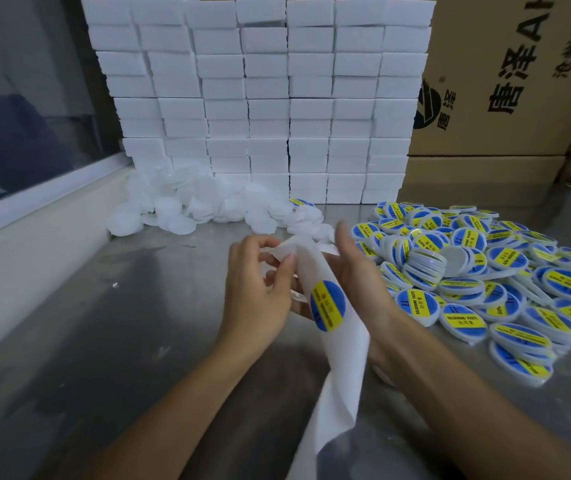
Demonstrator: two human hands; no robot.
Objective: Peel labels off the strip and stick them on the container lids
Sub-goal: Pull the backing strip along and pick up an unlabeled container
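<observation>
Far left, a pale window sill (pixel 34 216) borders the grey metal table (pixel 104 323); behind it, a loose heap of plain white round lids (pixel 187 206) lies against a wall of stacked white rectangular blocks (pixel 266 98). At centre, the left hand (pixel 260 289) is raised above the table; its fingers (pixel 286 271) are curled, thumb and forefinger pinching the upper end of the long white backing strip (pixel 332 358). The strip's long axis runs from that upper end down toward the viewer, its lower end leaving the picture at the bottom edge; one round blue-and-yellow label (pixel 328 305) sits on it, just below the pinch. The right hand (pixel 363 271) lies behind the strip, fingers nearly straight; whether it touches the strip cannot be told. Right, a pile of labelled white lids (pixel 506 282) covers the table; brown cardboard cartons (pixel 506 81) stand behind.
</observation>
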